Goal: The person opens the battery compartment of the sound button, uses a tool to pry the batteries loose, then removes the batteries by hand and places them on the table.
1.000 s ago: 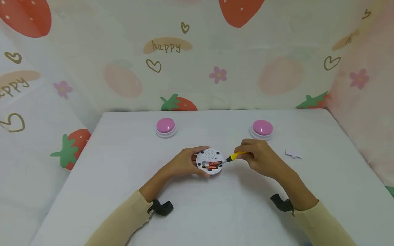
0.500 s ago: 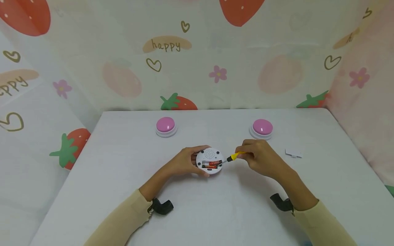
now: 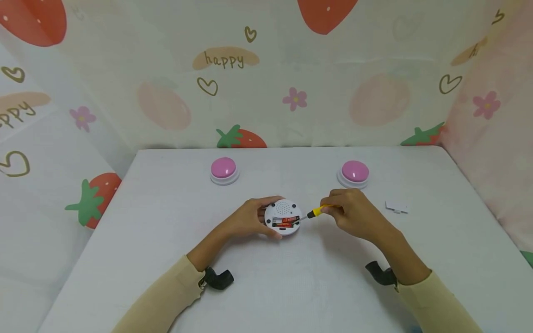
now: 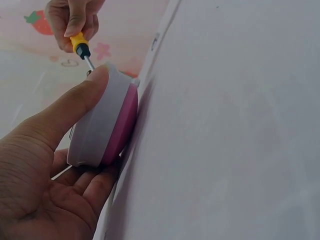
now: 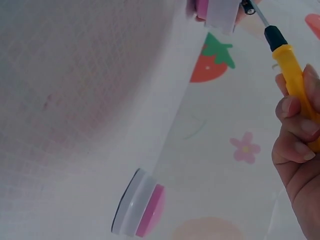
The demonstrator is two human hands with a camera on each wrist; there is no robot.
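My left hand (image 3: 249,219) grips a round push button (image 3: 284,209) by its rim, thumb on the near side. Its white underside faces up and its pink dome (image 4: 121,125) faces the table. Two red batteries (image 3: 290,220) lie in the uncovered battery compartment, the upper one slanted. In the right wrist view a battery end (image 5: 248,7) sticks up past the white casing. My right hand (image 3: 353,213) pinches a screwdriver (image 3: 315,212) by its yellow handle. The metal shaft reaches down to the batteries' right ends.
Two more pink-domed buttons stand behind, one at the back left (image 3: 223,169) and one at the back right (image 3: 354,173). A small white battery cover (image 3: 397,206) lies to the right. Patterned cloth (image 3: 291,69) surrounds the table's back and sides.
My right hand and the screwdriver have shifted very slightly to the right. My left hand keeps the button almost where it was.
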